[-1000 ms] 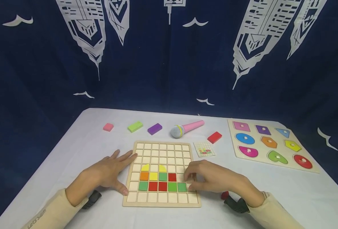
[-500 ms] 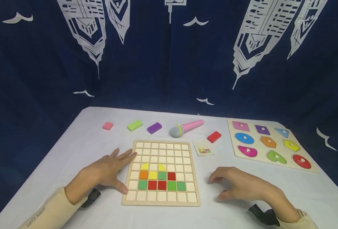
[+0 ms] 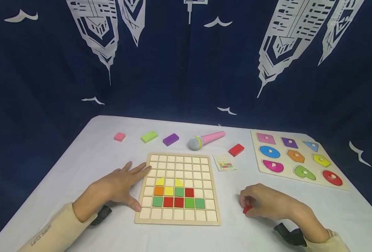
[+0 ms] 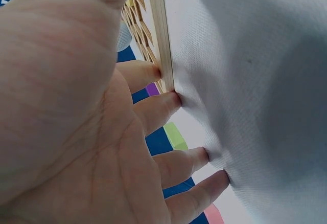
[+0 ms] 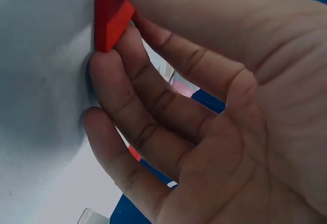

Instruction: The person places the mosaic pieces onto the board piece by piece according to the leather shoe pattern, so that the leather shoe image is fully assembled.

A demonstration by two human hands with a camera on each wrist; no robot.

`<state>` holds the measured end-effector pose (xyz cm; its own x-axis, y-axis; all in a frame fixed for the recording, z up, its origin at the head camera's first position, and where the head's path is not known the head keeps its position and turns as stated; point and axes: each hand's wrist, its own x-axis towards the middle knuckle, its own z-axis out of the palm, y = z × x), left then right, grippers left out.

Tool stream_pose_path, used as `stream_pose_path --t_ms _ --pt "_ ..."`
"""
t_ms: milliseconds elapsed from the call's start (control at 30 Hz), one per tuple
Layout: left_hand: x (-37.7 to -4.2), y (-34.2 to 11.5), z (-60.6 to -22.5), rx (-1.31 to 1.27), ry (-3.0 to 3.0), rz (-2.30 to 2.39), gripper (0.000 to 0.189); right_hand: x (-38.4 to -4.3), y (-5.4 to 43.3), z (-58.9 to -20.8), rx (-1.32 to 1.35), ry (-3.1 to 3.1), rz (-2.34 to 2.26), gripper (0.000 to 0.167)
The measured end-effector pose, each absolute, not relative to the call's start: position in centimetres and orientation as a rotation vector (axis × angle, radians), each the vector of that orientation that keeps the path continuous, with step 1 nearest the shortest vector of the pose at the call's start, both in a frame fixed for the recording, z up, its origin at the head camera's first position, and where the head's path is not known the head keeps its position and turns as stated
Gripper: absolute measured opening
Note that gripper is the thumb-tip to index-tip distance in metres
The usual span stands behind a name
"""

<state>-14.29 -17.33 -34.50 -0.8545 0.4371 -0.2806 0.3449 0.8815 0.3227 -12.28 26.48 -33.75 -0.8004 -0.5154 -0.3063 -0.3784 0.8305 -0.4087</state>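
A wooden grid board (image 3: 177, 222) lies on the white table, with green, red, orange and yellow tiles in several of its cells. My left hand (image 3: 115, 187) rests at the board's left edge, fingers spread; in the left wrist view, fingertips (image 4: 168, 99) touch its wooden rim. To the right of the board, my right hand (image 3: 264, 203) pinches a small red block (image 3: 247, 209) between thumb and fingers, low over the tabletop. Seen from the right wrist, the red block (image 5: 110, 19) shows a slanted face; the thumb hides part of it.
Behind the board lie pink (image 3: 119, 137), lime (image 3: 149, 137) and purple (image 3: 171, 139) blocks, a toy microphone (image 3: 206, 139) and a red block (image 3: 236, 150). A pattern card (image 3: 224, 162) is beside the board's upper right. A shape puzzle (image 3: 299, 159) lies farther right.
My right hand has moved right, off the board's right side, and has taken hold of the small red block on the table. The left hand has stayed at the board's edge.
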Motion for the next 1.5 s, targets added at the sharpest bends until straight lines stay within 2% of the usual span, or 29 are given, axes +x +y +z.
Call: stream_pose_path --t_ms 267,833,1300,1500 --pt "-14.2 -17.4 -34.7 0.57 2.691 0.385 0.127 -12.4 26.3 -33.7 -0.678 2.561 -0.457 0.022" --pt "-14.1 -17.6 -35.1 0.574 2.701 0.375 0.127 -14.4 21.9 -32.1 -1.029 2.555 -0.512 0.014" --pt "-14.3 -17.2 -34.8 0.595 2.699 0.373 0.127 -16.5 18.0 -33.5 -1.144 2.56 -0.647 0.023" --pt "-14.4 -17.2 -34.7 0.589 2.711 0.365 0.127 -16.6 17.2 -34.3 -1.123 2.544 -0.719 0.016"
